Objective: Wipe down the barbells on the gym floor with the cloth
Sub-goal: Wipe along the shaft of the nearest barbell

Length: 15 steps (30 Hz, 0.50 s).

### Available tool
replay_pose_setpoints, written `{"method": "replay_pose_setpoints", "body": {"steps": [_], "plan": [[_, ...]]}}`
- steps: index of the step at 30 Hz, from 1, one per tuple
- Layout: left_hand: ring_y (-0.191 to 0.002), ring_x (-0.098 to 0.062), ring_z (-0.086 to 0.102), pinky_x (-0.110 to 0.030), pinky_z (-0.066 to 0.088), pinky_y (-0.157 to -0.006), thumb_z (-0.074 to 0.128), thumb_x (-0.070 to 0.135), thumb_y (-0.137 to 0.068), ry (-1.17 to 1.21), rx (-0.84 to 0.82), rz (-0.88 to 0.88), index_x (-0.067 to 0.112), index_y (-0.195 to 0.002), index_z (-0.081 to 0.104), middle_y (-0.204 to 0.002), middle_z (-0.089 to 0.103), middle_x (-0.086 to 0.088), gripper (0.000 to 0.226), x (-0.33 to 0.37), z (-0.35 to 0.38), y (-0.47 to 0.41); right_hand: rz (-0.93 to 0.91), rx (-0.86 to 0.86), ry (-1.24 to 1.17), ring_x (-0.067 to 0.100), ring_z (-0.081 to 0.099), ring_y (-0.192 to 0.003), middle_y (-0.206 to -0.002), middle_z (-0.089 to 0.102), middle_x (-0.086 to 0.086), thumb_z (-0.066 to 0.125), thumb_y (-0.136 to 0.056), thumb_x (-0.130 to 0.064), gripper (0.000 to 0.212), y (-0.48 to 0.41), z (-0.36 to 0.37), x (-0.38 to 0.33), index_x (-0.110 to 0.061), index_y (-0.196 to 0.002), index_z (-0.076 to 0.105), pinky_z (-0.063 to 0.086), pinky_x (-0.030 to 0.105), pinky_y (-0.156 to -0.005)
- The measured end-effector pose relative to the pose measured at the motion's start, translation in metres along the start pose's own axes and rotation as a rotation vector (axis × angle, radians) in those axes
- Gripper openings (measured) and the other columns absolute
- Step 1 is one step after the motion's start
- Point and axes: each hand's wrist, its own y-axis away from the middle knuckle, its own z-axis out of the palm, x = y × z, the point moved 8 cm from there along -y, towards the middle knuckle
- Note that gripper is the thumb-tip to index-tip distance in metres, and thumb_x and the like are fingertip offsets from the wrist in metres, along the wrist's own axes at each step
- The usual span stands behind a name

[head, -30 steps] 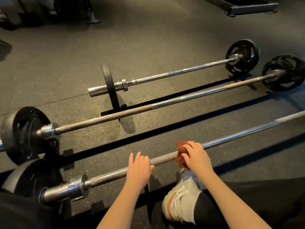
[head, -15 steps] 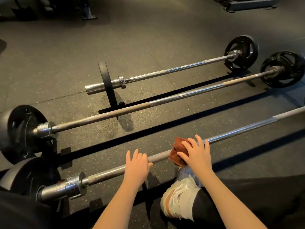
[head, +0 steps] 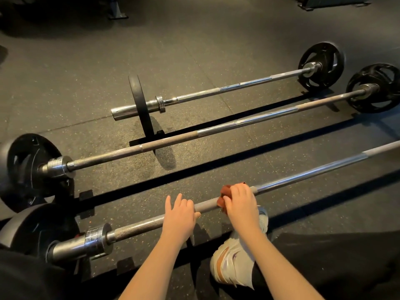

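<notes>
Three barbells lie side by side on the dark rubber gym floor. The nearest barbell (head: 307, 171) runs from lower left to the right edge. My right hand (head: 241, 202) grips a reddish-brown cloth (head: 225, 192) wrapped round this bar, near its middle. My left hand (head: 179, 215) rests on the same bar a little to the left, fingers draped over it and partly straight. The middle barbell (head: 216, 132) and the far barbell (head: 238, 85) lie beyond, untouched.
Black plates sit on the bar ends at the left (head: 28, 165) and right (head: 376, 87); a thin plate (head: 138, 105) stands on the far bar. My white shoe (head: 236, 263) sits just below the near bar. Equipment frames (head: 333, 2) stand at the far edge.
My right hand has closed down over the cloth again after lifting its fingers half a second ago, staying at about the same spot on the bar. My left hand has kept its place.
</notes>
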Motion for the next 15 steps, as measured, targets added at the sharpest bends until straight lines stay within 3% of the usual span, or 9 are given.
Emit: {"method": "replay_pose_setpoints", "body": {"steps": [2, 4, 7, 10, 12, 15], "plan": [[-0.147, -0.023, 0.013, -0.051, 0.004, -0.118, 0.029, 0.045, -0.103, -0.008, 0.010, 0.004, 0.015, -0.129, 0.044, -0.142, 0.044, -0.002, 0.042, 0.000, -0.001, 0.000, -0.051, -0.056, 0.102, 0.019, 0.051, -0.095, -0.097, 0.056, -0.002, 0.057, -0.093, -0.031, 0.016, -0.014, -0.004, 0.018, -0.017, -0.098, 0.061, 0.043, 0.032, -0.081], [-0.147, -0.024, 0.013, -0.051, 0.004, -0.118, 0.029, 0.045, -0.103, -0.012, 0.016, 0.006, 0.015, -0.129, 0.044, -0.142, 0.044, -0.002, 0.043, 0.001, 0.000, 0.001, 0.109, -0.055, 0.085, 0.018, 0.052, -0.096, -0.094, 0.053, -0.004, 0.052, -0.096, -0.031, 0.017, -0.027, -0.015, 0.048, -0.017, -0.096, 0.061, 0.045, 0.032, -0.081], [-0.147, -0.024, 0.013, -0.052, 0.004, -0.118, 0.029, 0.045, -0.103, -0.011, 0.022, 0.007, 0.016, -0.129, 0.044, -0.142, 0.045, -0.002, 0.042, 0.000, 0.000, 0.002, 0.321, 0.054, -0.109, 0.023, 0.052, -0.108, -0.097, 0.050, -0.005, 0.055, -0.095, -0.024, 0.009, -0.016, -0.020, 0.051, -0.015, -0.096, 0.058, 0.046, 0.043, -0.096], [-0.147, -0.024, 0.013, -0.052, 0.004, -0.118, 0.029, 0.045, -0.102, -0.011, 0.015, 0.010, 0.015, -0.130, 0.043, -0.143, 0.044, -0.002, 0.042, 0.000, 0.002, 0.001, 0.162, -0.014, -0.149, 0.021, 0.048, -0.115, -0.102, 0.054, -0.006, 0.047, -0.094, -0.026, 0.015, 0.005, 0.004, 0.001, -0.019, -0.098, 0.060, 0.043, 0.043, -0.098], [-0.147, -0.024, 0.013, -0.052, 0.004, -0.118, 0.029, 0.045, -0.102, -0.007, 0.017, 0.009, 0.015, -0.128, 0.044, -0.142, 0.045, -0.002, 0.042, 0.001, 0.001, 0.000, 0.005, -0.053, -0.114, 0.018, 0.049, -0.106, -0.099, 0.056, -0.008, 0.040, -0.092, -0.034, 0.024, 0.005, 0.008, -0.013, -0.023, -0.096, 0.061, 0.043, 0.035, -0.088], [-0.147, -0.024, 0.013, -0.052, 0.004, -0.118, 0.029, 0.044, -0.103, -0.001, 0.027, 0.012, 0.015, -0.128, 0.044, -0.141, 0.045, -0.003, 0.041, 0.000, -0.001, 0.001, -0.055, -0.105, 0.031, 0.016, 0.050, -0.096, -0.092, 0.056, -0.009, 0.050, -0.094, -0.035, 0.016, -0.017, 0.004, 0.017, -0.028, -0.096, 0.064, 0.042, 0.032, -0.081]]}}
